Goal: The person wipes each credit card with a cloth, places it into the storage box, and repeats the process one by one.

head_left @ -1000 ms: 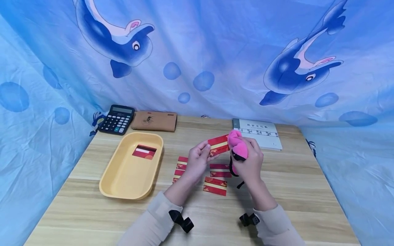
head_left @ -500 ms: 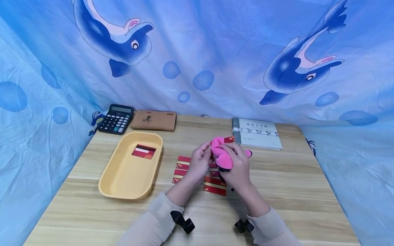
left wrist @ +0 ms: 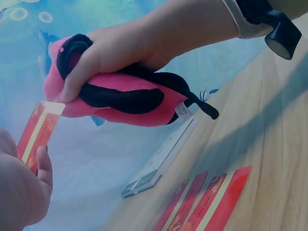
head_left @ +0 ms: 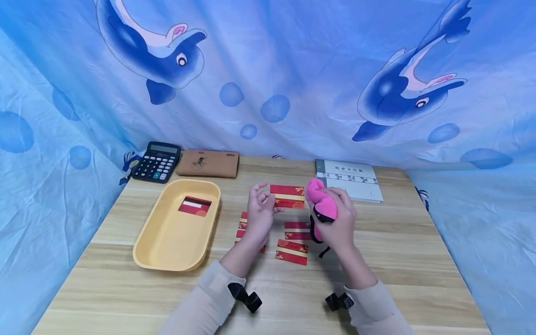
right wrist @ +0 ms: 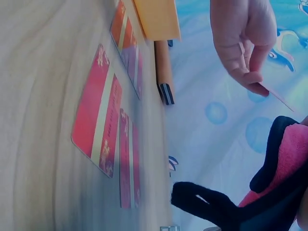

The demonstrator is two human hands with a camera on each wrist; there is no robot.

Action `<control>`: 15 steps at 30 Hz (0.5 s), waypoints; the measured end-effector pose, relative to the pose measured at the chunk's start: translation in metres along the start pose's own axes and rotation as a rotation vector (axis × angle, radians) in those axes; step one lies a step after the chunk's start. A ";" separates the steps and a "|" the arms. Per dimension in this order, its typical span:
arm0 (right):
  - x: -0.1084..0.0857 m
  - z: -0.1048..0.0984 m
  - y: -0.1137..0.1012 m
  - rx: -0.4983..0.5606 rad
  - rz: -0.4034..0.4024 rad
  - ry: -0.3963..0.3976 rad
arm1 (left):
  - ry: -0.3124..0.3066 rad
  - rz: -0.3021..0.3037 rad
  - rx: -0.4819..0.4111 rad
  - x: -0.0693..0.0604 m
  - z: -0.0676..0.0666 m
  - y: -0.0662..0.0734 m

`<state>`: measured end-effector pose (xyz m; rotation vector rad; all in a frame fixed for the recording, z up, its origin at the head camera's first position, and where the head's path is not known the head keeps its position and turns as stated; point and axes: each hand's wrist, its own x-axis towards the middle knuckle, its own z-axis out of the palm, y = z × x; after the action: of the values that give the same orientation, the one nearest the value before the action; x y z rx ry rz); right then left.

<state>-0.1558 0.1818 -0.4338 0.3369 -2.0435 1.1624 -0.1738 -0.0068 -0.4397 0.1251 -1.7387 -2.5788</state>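
Observation:
My left hand pinches a red card with a cream stripe by its left edge, raised above the table. To the right of it, my right hand grips a soft pink and black plush toy, with a small gap between toy and card. The left wrist view shows the toy's black loop and white label. Below the hands lie more red striped cards on the table: one card in front, another card just behind it, and others partly hidden by my left forearm.
A yellow tray at the left has one red card in it. Behind it are a calculator and a brown wallet. A grey-white book lies at the back right. A blue dolphin curtain surrounds the wooden table.
The plush toy went left over the held card half a second ago and is now back at the right, apart from it. The card has shifted slightly left in my left hand's grasp.

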 end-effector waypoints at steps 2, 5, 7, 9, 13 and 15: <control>0.002 0.000 -0.013 0.015 -0.017 -0.003 | 0.004 0.008 -0.010 0.001 0.001 -0.001; 0.003 0.000 -0.020 0.027 -0.033 0.007 | 0.010 -0.007 0.003 0.002 0.001 -0.001; 0.004 -0.001 -0.021 0.023 -0.026 0.016 | 0.003 -0.013 -0.002 0.002 0.000 -0.001; 0.001 0.000 -0.008 0.015 -0.017 0.022 | -0.013 -0.017 -0.013 0.001 0.000 0.000; -0.001 -0.001 0.000 -0.001 -0.007 0.019 | -0.075 0.006 -0.034 -0.002 -0.002 0.001; -0.001 -0.001 0.000 0.002 -0.011 0.018 | -0.114 0.018 -0.018 -0.003 -0.003 0.001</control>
<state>-0.1548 0.1828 -0.4345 0.3364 -2.0226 1.1565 -0.1709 -0.0092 -0.4400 -0.0383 -1.7422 -2.6370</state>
